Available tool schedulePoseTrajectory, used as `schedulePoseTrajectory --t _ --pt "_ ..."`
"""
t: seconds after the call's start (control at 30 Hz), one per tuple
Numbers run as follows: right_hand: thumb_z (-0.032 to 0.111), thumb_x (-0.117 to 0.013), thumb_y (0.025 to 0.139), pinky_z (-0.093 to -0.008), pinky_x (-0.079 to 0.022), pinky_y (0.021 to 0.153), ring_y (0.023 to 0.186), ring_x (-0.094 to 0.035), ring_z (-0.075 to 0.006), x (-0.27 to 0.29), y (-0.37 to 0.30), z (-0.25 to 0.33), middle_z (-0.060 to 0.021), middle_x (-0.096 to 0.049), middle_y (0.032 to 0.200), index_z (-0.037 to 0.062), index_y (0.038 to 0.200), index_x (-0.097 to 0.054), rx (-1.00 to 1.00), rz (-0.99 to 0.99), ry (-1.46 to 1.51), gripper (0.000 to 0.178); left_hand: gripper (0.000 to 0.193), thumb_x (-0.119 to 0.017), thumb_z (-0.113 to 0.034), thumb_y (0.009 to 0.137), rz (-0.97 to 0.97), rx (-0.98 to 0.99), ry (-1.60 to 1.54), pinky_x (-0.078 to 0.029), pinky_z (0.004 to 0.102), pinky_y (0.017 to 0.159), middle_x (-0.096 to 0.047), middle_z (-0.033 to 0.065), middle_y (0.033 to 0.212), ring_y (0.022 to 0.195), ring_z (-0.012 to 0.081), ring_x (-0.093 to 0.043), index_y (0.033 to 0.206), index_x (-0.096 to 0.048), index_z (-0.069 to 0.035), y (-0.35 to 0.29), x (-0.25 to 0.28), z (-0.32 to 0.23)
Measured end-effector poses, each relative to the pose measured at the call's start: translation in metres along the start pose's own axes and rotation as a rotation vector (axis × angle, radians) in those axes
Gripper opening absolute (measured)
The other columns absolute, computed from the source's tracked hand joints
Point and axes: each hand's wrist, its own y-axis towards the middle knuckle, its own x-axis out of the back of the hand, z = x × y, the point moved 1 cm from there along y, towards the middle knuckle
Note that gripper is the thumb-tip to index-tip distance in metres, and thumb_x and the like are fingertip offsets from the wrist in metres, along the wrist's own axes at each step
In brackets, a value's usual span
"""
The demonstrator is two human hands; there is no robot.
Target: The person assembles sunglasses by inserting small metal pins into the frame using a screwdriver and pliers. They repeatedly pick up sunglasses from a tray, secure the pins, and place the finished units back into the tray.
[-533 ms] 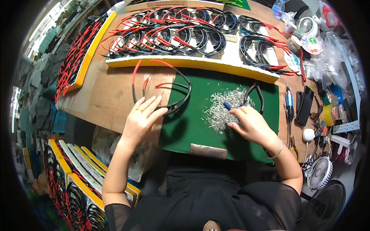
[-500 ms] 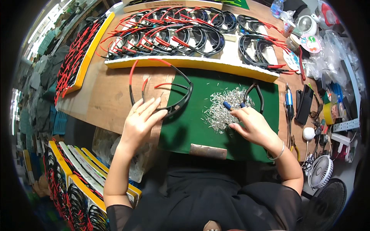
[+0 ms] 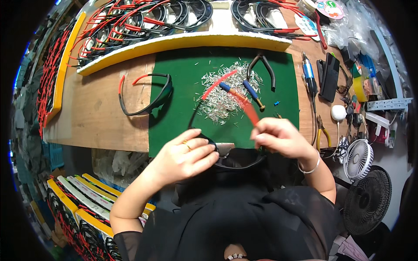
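Note:
A pair of black glasses (image 3: 244, 166) with red temple tips is held close to my body, its temples pointing away from me. My left hand (image 3: 185, 157) has its fingers closed around the left side of the frame. My right hand (image 3: 278, 137) pinches the right temple, whose red end is smeared by motion. Beyond them, a heap of small silvery pins (image 3: 222, 111) lies on the green mat (image 3: 174, 137). Two small blue-handled tools (image 3: 250, 90) rest on the heap. Another pair of dark glasses (image 3: 143, 114) with red tips lies at the left edge of the mat.
A yellow-edged foam tray (image 3: 187, 45) of red-tipped glasses stands at the back, another tray (image 3: 55, 98) at the left. Dark-handled pliers (image 3: 261, 69) lie behind the heap. At right are an electric screwdriver (image 3: 309, 74), yellow-handled pliers (image 3: 322, 132) and a white fan (image 3: 358, 158).
My left hand has brought one pair of glasses toward my body. My right hand has left the pin heap and grips a temple. The view has shifted, so the table appears higher and further left.

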Motion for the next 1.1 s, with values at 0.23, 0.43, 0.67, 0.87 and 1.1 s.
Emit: schedulePoseTrajectory --t 0.23,0.43,0.67,0.87,1.1 --pt "0.001 -0.065 0.075 -0.0287 -0.049 0.064 0.072 -0.062 -0.0225 -0.009 -0.028 0.002 -0.0108 -0.061 0.081 -0.0002 0.081 -0.058 0.646 -0.025 -0.240 0.009 0.034 -0.057 0.004 0.068 -0.267 0.328 -0.101 -0.039 0.0383 0.095 -0.056 0.0101 0.113 0.111 0.0250 -0.051 0.099 -0.061 -0.007 -0.003 -0.008 0.006" --pt "0.005 -0.062 0.077 -0.0273 -0.050 0.059 0.070 -0.061 -0.0217 -0.043 -0.025 0.004 -0.0095 -0.060 0.085 0.0004 0.088 -0.058 0.785 0.232 -0.397 0.012 0.044 -0.049 -0.011 0.089 -0.695 1.112 -1.790 -0.048 0.0294 0.081 -0.045 0.0121 0.124 0.105 0.0219 -0.052 0.128 -0.032 -0.003 0.021 -0.066 -0.029" --pt "0.007 -0.064 0.073 -0.0347 -0.049 0.070 0.077 -0.059 -0.0261 -0.012 -0.024 0.005 -0.0105 -0.059 0.090 0.0022 0.102 -0.055 0.735 0.034 -0.576 0.030 0.033 -0.051 -0.018 0.090 -0.411 1.248 -2.039 -0.053 0.0219 0.054 -0.056 0.0110 0.101 0.081 0.0193 -0.062 0.118 -0.041 -0.003 0.029 -0.082 -0.039" --pt "0.002 -0.063 0.070 -0.0314 -0.047 0.062 0.070 -0.057 -0.0265 -0.014 0.011 -0.020 -0.0118 -0.057 0.080 0.0012 0.094 -0.058 0.688 -0.379 -0.947 0.025 0.032 -0.050 -0.018 0.091 -0.207 1.297 -2.138 -0.050 0.0218 0.051 -0.056 0.0114 0.097 0.077 0.0205 -0.063 0.116 -0.040 -0.003 0.036 -0.090 -0.056" --pt "0.002 -0.062 0.076 -0.0307 -0.045 0.054 0.061 -0.057 -0.0240 -0.001 0.015 -0.019 -0.0116 -0.059 0.071 -0.0016 0.076 -0.057 0.521 -0.417 -0.754 0.006 0.036 -0.050 -0.022 0.090 -0.086 1.265 -2.080 -0.051 0.0195 0.050 -0.058 0.0116 0.100 0.078 0.0206 -0.065 0.119 -0.039 -0.002 0.034 -0.093 -0.060"
